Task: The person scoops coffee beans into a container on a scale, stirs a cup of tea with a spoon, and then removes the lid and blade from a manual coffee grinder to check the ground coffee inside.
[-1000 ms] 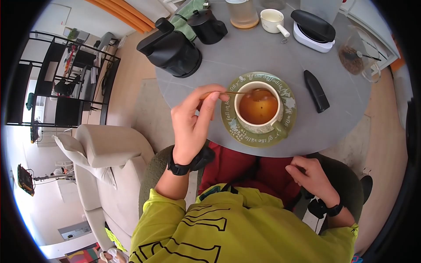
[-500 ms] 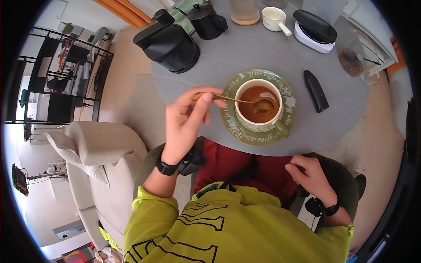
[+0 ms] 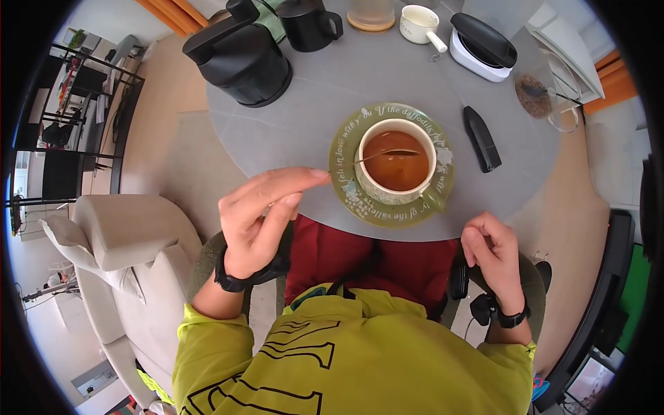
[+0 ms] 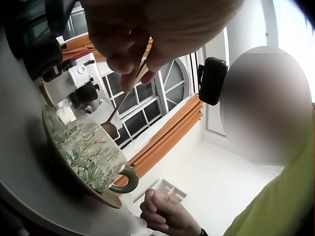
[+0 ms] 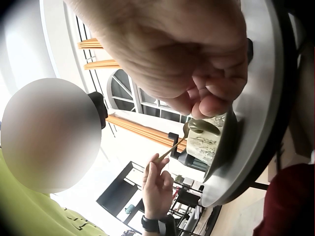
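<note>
A cream cup (image 3: 387,197) of brown tea (image 3: 398,169) stands on a green saucer (image 3: 344,138) with lettering. Between thumb and fingers, my left hand (image 3: 252,218) pinches the thin handle of a gold spoon (image 3: 353,164). The spoon's bowl (image 4: 109,129) shows above the cup's rim in the left wrist view, and the same gold bowl (image 5: 186,130) is beside the cup handle in the right wrist view. Close to the table edge, right of the saucer, my right hand (image 3: 494,256) hangs with loosely curled fingers and holds nothing.
On the round grey table (image 3: 318,90) are a black kettle (image 3: 249,66), a black pot (image 3: 306,26), a small white pan (image 3: 417,25), a white scale (image 3: 477,59), a glass jug (image 3: 534,97) and a black handheld device (image 3: 481,138).
My left hand has drawn back from the cup toward my body, and the spoon's bowl has come up from the tea and turned nearly edge-on. The head view has shifted; my right hand remains idle.
</note>
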Available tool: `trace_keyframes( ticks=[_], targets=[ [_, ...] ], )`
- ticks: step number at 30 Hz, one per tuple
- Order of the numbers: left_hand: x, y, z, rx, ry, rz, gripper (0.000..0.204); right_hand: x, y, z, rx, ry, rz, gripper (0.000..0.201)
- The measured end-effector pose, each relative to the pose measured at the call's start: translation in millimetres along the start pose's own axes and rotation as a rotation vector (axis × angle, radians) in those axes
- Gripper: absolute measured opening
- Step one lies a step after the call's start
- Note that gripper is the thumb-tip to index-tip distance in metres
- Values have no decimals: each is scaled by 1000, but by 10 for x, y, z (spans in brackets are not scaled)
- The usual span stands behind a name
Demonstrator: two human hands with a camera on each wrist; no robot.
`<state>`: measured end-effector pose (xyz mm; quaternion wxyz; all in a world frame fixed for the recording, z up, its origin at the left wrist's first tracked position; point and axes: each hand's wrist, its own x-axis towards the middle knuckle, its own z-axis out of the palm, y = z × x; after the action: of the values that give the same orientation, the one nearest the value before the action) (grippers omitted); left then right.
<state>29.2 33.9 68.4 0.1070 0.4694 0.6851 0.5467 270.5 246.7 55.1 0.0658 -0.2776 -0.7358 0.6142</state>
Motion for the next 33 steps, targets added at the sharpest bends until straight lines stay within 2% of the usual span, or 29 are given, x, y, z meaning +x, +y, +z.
trace_keyframes(
  ticks=[2, 4, 10, 14, 17, 19, 23, 25, 28, 33],
  targets=[
    [6, -32, -8, -28, -8, 11, 23, 21, -26, 32, 22, 27, -19, 16],
    [-13, -77, 0, -22, -29, -122, 22, 34, -28, 69, 32, 36, -46, 16],
    [-74, -133, -2, -185, 40, -177, 22, 83, -75, 144, 65, 60, -61, 10],
    [-66, -141, 23, -193, -35, -234, 22, 156, -96, 246, 104, 119, -47, 5],
    [-52, -173, -43, -264, 86, -243, 22, 198, -158, 263, 140, 92, 22, 17],
    [-19, -178, -136, -325, 182, -319, 23, 225, -201, 257, 175, -45, 105, 26],
    [50, -233, -268, -456, 291, -389, 26, 273, -263, 254, 219, -101, 168, 27],
    [59, -248, -296, -472, 303, -397, 26, 342, -305, 222, 214, -183, 253, 26],
    [71, -258, -323, -462, 317, -414, 27, 398, -359, 215, 131, -207, 292, 29],
    [99, -311, -369, -472, 361, -413, 26, 439, -334, 247, 87, -173, 280, 34]
  ],
)
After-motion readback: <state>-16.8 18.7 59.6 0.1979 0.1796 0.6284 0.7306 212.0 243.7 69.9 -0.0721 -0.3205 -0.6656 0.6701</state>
